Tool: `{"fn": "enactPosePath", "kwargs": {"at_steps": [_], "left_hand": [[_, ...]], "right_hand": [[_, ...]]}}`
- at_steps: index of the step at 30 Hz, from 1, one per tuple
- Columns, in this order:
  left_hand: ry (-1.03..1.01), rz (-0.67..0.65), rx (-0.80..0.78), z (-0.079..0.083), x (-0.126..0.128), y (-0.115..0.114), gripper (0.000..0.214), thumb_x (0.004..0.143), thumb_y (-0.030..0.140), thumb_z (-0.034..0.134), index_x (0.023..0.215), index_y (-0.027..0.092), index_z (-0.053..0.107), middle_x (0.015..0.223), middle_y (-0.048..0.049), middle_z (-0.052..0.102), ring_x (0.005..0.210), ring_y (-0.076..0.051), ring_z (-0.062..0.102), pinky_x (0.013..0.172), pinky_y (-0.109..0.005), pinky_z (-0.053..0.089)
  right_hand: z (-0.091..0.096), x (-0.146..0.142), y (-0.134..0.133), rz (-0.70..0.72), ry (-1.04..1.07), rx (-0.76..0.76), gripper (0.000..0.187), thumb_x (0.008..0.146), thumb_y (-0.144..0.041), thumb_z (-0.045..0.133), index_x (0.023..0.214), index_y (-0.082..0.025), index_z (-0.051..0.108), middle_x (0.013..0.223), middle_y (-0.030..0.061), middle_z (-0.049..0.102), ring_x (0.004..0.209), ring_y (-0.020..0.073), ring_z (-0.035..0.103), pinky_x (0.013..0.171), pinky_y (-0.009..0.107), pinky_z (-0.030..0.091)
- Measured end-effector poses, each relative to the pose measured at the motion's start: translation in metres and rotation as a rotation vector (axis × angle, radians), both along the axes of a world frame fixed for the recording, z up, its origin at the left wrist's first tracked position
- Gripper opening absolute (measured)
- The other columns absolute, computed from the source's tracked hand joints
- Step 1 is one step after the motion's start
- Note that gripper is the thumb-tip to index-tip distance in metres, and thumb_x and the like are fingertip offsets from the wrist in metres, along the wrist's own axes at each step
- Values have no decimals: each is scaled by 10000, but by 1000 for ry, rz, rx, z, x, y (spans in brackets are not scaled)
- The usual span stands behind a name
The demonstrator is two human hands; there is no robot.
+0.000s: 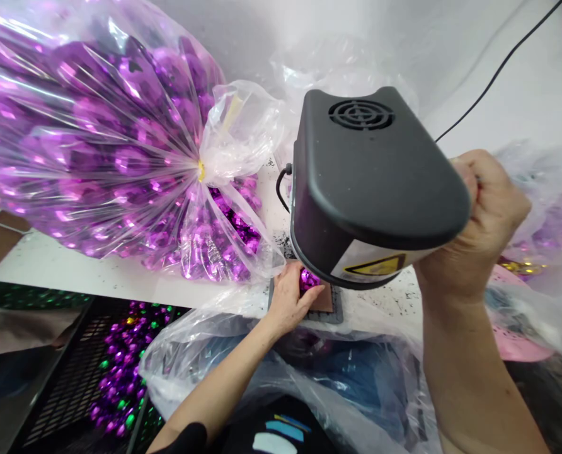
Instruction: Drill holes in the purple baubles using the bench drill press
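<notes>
A black press machine (370, 183) with a vent grille on top stands over a small brown pad on a dark base (327, 306). My left hand (288, 301) reaches under the machine's head, fingers pinched on a shiny purple piece (308, 278) lying on the pad. My right hand (479, 221) is raised at the machine's right side, closed in a fist round a handle that the housing hides.
A large tied clear bag of purple foil pieces (106, 145) lies on the white table (73, 268) at left. A black crate (82, 372) with purple and green pieces sits below left. Loose clear plastic (262, 359) lies over my lap. A black cable (493, 75) runs up right.
</notes>
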State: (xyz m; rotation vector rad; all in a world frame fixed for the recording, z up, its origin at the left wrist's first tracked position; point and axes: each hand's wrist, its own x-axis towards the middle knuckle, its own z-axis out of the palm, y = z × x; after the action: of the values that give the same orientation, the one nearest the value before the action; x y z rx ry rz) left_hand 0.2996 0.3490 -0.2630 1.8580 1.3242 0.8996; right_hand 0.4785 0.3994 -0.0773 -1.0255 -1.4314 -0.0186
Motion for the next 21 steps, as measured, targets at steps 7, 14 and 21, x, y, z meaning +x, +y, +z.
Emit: {"fn": "enactPosePath", "kwargs": {"at_steps": [7,14,21], "left_hand": [[48,-4,0,1,0,0,337,966,467,564,1171,211,641,1180,-113,699,1131,-287,635,1045,-482,481],[131,-19,-20,11,-2,0,348,965,482,536,1183,232,642,1170,-101,702,1115,-282,645,1022,-451,504],[143,-3,-20,8,0,-2,378,962,488,541,1221,227,629,1143,-94,714,1122,-288,646,1062,-479,482]], "right_hand": [[-19,8,-36,-62,-171,176,246,954,-264,562,745,-135,578,652,-36,516,598,20,468,568,205,313],[-49,23,-72,13,-445,127,67,825,-192,641,821,-164,580,733,-2,609,714,127,611,745,336,511],[-74,14,-82,-53,-398,94,79,792,-118,580,761,-187,558,693,-13,540,680,120,544,697,332,480]]}}
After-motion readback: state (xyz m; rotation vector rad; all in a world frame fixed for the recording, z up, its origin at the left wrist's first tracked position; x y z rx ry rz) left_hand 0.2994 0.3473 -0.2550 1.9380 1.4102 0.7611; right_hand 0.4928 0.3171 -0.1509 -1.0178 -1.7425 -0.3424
